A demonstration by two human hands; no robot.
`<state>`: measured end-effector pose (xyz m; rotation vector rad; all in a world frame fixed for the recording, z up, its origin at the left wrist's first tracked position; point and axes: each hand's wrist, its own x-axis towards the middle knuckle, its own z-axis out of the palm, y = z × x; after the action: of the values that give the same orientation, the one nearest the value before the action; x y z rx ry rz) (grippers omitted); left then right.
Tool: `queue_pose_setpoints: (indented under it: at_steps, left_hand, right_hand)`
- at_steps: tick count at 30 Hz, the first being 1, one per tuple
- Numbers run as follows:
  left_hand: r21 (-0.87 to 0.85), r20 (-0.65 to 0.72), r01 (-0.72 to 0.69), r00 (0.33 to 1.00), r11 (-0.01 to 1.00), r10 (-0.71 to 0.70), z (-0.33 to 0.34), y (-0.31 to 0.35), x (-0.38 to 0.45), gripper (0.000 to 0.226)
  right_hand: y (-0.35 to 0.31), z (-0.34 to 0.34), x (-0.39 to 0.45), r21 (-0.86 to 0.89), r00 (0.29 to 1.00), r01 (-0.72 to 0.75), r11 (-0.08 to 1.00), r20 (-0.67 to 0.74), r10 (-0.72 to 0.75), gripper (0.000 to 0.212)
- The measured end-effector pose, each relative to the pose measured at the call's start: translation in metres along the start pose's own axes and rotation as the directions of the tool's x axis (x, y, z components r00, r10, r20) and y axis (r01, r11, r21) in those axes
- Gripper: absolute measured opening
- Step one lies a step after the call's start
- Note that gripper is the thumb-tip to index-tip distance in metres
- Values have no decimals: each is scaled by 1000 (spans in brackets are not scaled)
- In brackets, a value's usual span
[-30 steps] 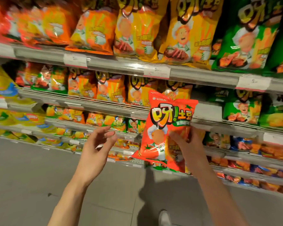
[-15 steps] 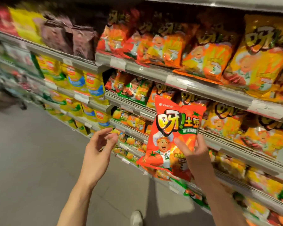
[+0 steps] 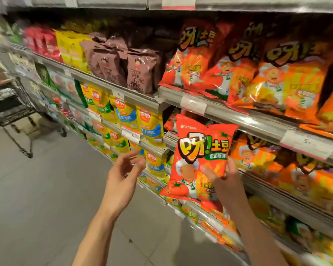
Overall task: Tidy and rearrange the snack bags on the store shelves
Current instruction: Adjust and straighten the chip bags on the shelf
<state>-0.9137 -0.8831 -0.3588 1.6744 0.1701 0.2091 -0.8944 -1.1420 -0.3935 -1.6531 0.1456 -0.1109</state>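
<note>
Head view: I look down along a store aisle, shelves running off to my right, and I take the red tomato chip bag as the landmark.
Red tomato chip bag: upright in the air in front of the shelves, its printed front toward me, its top edge just under the rail of the shelf that carries the matching bags.
Right hand: at the lower right corner of the bag; my fingers are clamped on it, thumb on the front, the rest hidden behind.
Left hand: left of the bag and apart from it, palm turned toward it, fingers loosely spread and holding nothing.
Red and orange chip bags: above the bag, leaning in a row on the shelf, same cartoon chef on the front.
Brown bags: up and to the left of the bag, standing on the same shelf level.
Yellow and blue bags: just left of the bag, one level lower than the brown ones.
Orange bags: right of the bag, on the shelf behind it.
Shopping cart: far to the left of the bag, on the grey tiled floor.
</note>
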Motion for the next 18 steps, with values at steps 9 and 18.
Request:
queue_pose_setpoints:
  at_steps: [9, 18]
  left_hand:
    - [11, 110, 55, 992, 998, -56, -19, -30, 85, 56]
    - [66, 491, 61, 867, 996, -86, -15, -69, 161, 31]
  right_hand:
    - [7, 61, 30, 4, 996, -83, 997, -22, 83, 52]
    - [3, 124, 36, -12, 952, -150, 989, -272, 142, 50]
